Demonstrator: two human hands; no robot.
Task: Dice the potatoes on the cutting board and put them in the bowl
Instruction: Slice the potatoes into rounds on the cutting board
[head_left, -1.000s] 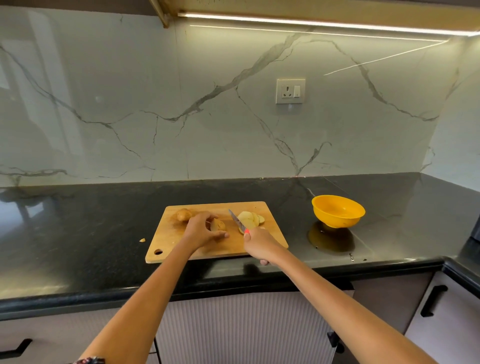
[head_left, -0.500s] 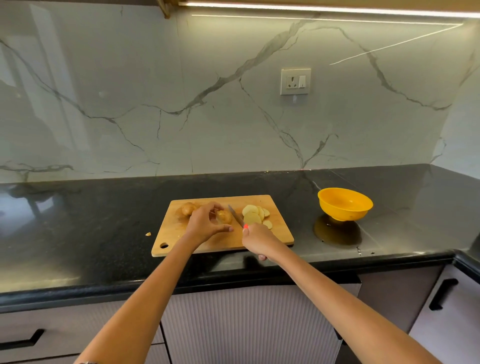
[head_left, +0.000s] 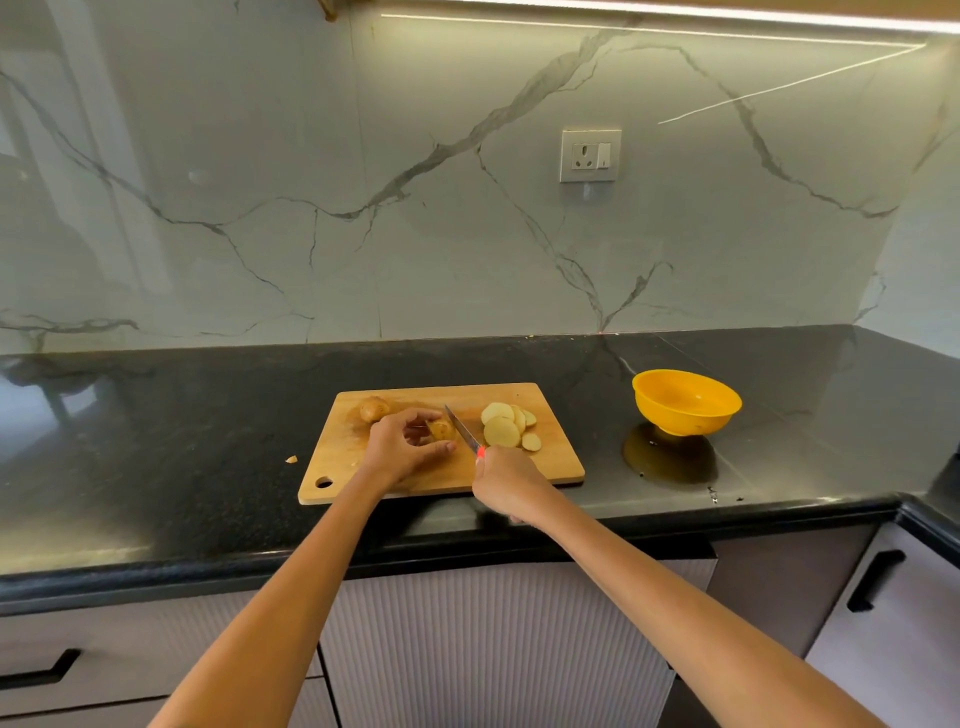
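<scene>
— Several round slices (head_left: 503, 427) lie already at the right of the cutting board (head_left: 556, 467); nothing is diced yet, I think.

— Yes. The left hand (head_left: 402, 449) pinches the potato stub (head_left: 441, 429), the right hand (head_left: 511, 488) grips the knife (head_left: 462, 435). One whole potato (head_left: 373, 408) waits far left; the yellow bowl (head_left: 685, 402) looks empty.

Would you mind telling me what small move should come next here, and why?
Probably press the knife down through the potato piece. The left hand grips that piece, the right hand holds the blade against it, only round slices lie cut, and the bowl looks empty.
</scene>
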